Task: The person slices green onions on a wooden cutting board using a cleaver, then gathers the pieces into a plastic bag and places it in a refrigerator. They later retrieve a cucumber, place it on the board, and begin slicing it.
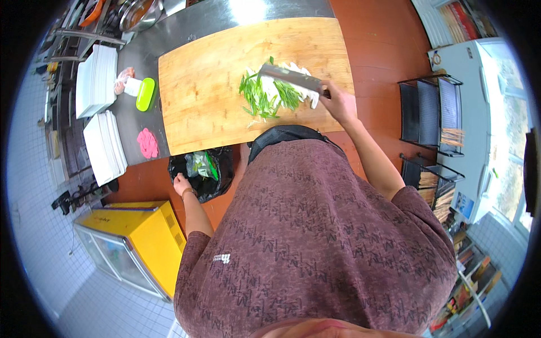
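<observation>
My right hand [338, 103] is closed round the handle of a cleaver [290, 78]. Its broad blade lies over a heap of cut green and white scallions [264, 97] on a large wooden cutting board [208, 84]. Down to the left, my left hand [181, 184] is at the rim of a bin lined with a black bag [217, 188]. Its fingers look curled together; whether they hold anything is hidden. Inside the bin lies clear plastic packaging with green in it [202, 165].
Left of the board on the metal counter are a bright green container [145, 94], a pink cloth [147, 143] and stacks of white trays [97, 81]. A yellow glass-door cooler [141, 231] stands at lower left. Black wire racks [431, 115] are on the right.
</observation>
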Demonstrator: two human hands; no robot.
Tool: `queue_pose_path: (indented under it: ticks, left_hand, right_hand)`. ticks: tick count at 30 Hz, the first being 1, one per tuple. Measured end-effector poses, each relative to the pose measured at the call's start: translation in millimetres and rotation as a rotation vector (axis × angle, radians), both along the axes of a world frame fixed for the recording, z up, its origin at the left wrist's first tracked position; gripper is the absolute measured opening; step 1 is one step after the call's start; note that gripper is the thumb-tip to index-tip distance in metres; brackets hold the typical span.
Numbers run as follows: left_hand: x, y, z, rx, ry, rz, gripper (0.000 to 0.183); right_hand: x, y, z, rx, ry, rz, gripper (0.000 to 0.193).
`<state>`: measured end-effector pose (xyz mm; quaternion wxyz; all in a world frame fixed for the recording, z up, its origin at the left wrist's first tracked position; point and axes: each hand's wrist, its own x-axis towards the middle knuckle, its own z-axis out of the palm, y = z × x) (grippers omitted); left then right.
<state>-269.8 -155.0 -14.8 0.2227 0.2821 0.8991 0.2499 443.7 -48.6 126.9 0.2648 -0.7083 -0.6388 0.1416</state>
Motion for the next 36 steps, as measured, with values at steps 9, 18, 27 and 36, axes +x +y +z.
queue_pose_path:
  ticks: [9,18,27,36]
  left_hand:
    - [213,1,49,0.326,0.242,-0.605,0.021]
    - [391,154,104,0.461,0.174,-1.078,0.019]
    - [393,187,66,0.338,0.299,-1.160,0.018]
    - [400,194,68,0.321,0.372,-1.168,0.017]
  right_hand:
    - [78,46,-76,-0.435,0.282,-0.360,0.038]
    - [47,46,-75,-0.013,0.072,-0.182,0.040]
    - [23,-3,-82,0.058,0.103,-0.180,0.030]
    - [25,-23,-75,-0.040,0.185,-0.173,0.026]
